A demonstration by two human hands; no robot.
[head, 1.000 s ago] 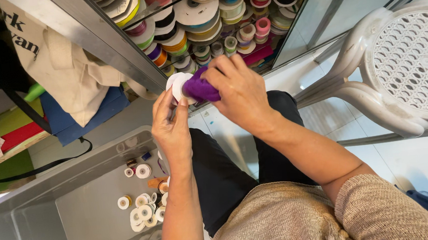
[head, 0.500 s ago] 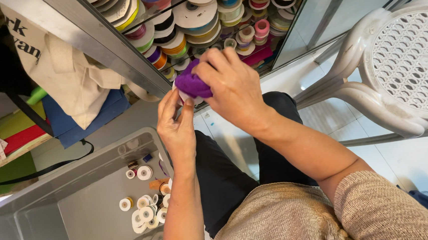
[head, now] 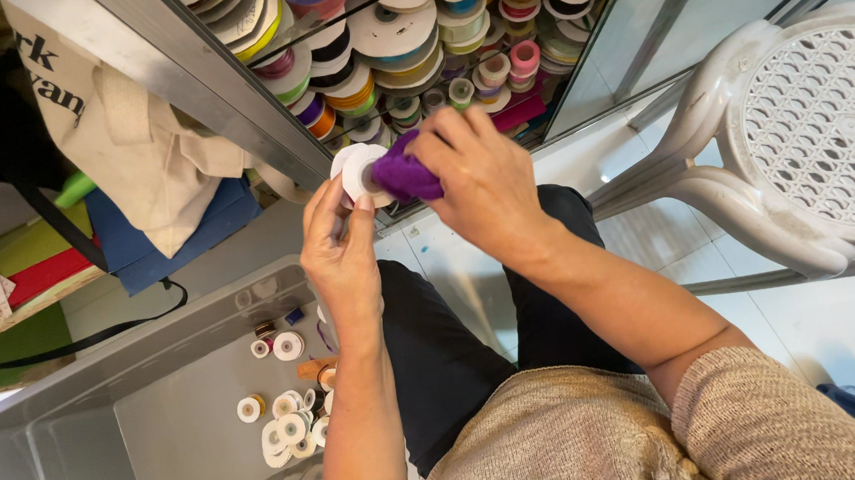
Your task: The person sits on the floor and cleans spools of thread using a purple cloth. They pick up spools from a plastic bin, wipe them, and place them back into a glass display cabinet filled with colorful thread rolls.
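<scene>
Purple ribbon on a white spool is held up at the centre of the view, in front of the glass display cabinet. The spool's white flange is pinched by the fingers of the left hand, apparently so that the reel is kept steady on its side. The bunched purple ribbon is gripped by the right hand, fingers curled closed over it, at three o'clock of the spool and touching it; the grip looks suited to winding or tightening the ribbon on the reel.

Stacked ribbon spools in many colours are shelved in the cabinet at twelve o'clock. A clear plastic bin is set at seven o'clock, low and open-topped, with small white spools lying loose in it. A white plastic chair is seen at three o'clock, well apart from the hands. A cream tote bag hangs at ten o'clock, above blue fabric.
</scene>
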